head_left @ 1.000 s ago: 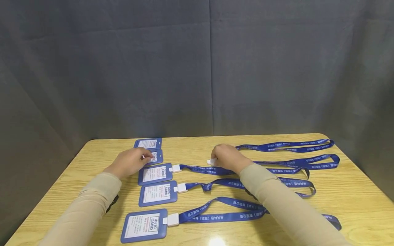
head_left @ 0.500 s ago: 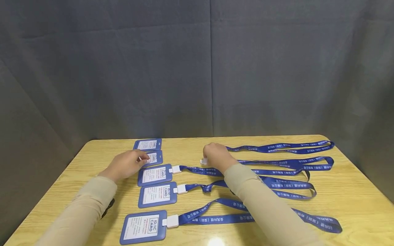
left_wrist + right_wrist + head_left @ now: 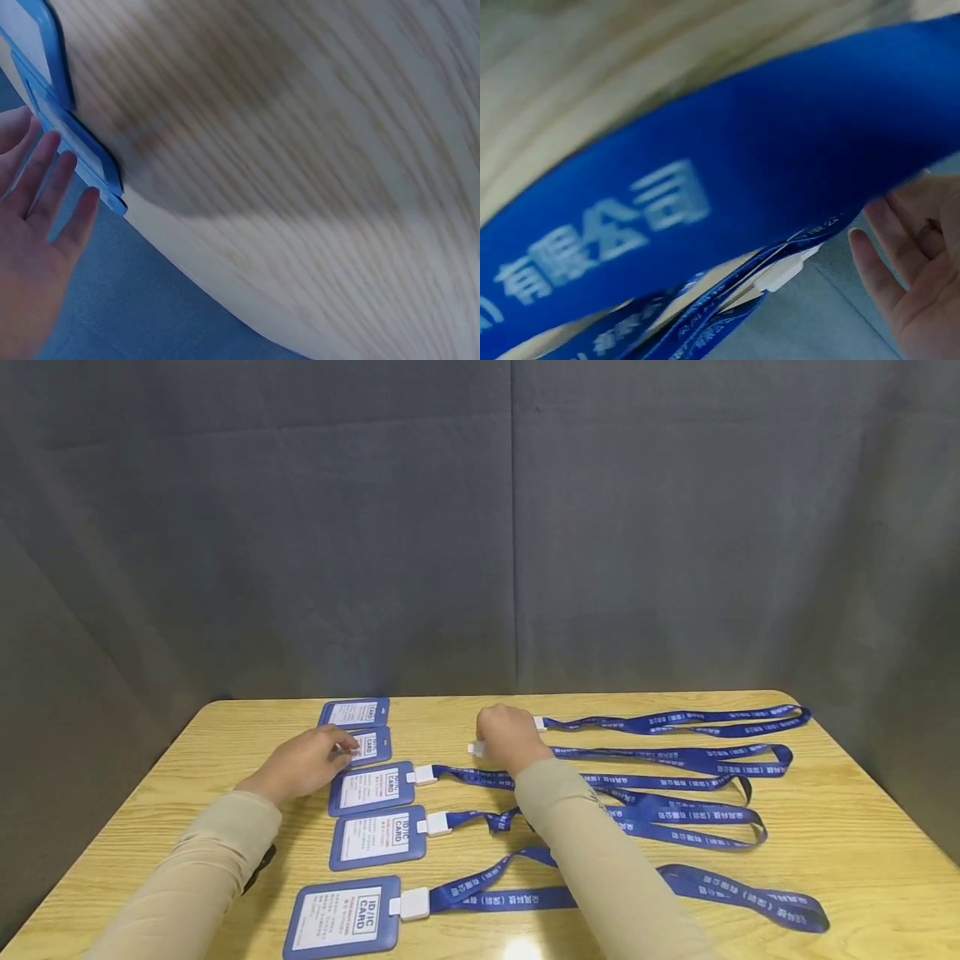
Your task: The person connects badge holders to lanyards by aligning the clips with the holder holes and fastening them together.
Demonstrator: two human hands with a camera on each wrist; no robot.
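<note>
My left hand (image 3: 303,764) is at the near-left side of a blue ID card holder (image 3: 370,746), second from the back, fingertips right at its card. In the left wrist view, the fingers (image 3: 49,199) are loosely spread beside the holders. With my right hand (image 3: 512,739) I pinch a blue lanyard (image 3: 675,757) near its white clip end (image 3: 476,748), which pokes out toward that holder, a short gap away. The strap trails right to a loop. The right wrist view shows a blue printed strap (image 3: 727,165) running across to the hand.
At the back lie an unattached holder (image 3: 354,712) and a lanyard (image 3: 720,720) with a white clip (image 3: 539,723). Nearer me, three holders, the closest a large-looking one (image 3: 343,917), have lanyards clipped on. A grey curtain (image 3: 510,527) hangs behind the wooden table (image 3: 150,868).
My right hand has moved left, drawing the lanyard's clip end closer to the second holder; the strap slid along with it. My left hand has shifted slightly left and toward me.
</note>
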